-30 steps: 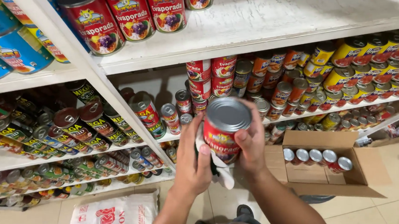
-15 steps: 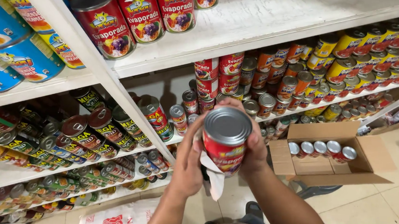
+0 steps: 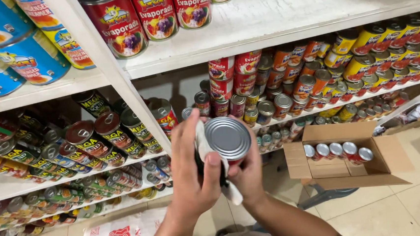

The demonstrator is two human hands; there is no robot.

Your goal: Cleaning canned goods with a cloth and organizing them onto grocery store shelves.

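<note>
We can't see most of the can (image 3: 228,140): only its bare silver top faces us, plus a sliver of red label at the lower edge; the body is hidden behind both hands. A white cloth (image 3: 203,142) is mostly covered too, one strip showing between left hand and can, one corner poking out below near the right wrist. Forearms cut off by the bottom edge.

Left hand (image 3: 192,176): back toward us, fingers reaching up past the can's left side, thumb laid across the lower left rim of the lid, cloth pinched under it. Right hand (image 3: 249,173): below and right of the can, cupping it from underneath, fingers largely hidden. Both grips closed on the can, held mid-air in front of the white shelf (image 3: 282,26), well above the floor.

Counts: one can in hand, one cloth. Open cardboard box (image 3: 350,157) on the floor to the right, with five red cans (image 3: 338,151) in a row. Top shelf: three big red cans fully or partly in frame, a fourth clipped. Smaller cans on the lower shelves too many and too blurred to count. White printed sack (image 3: 122,235) at bottom left, partly cut off.
</note>
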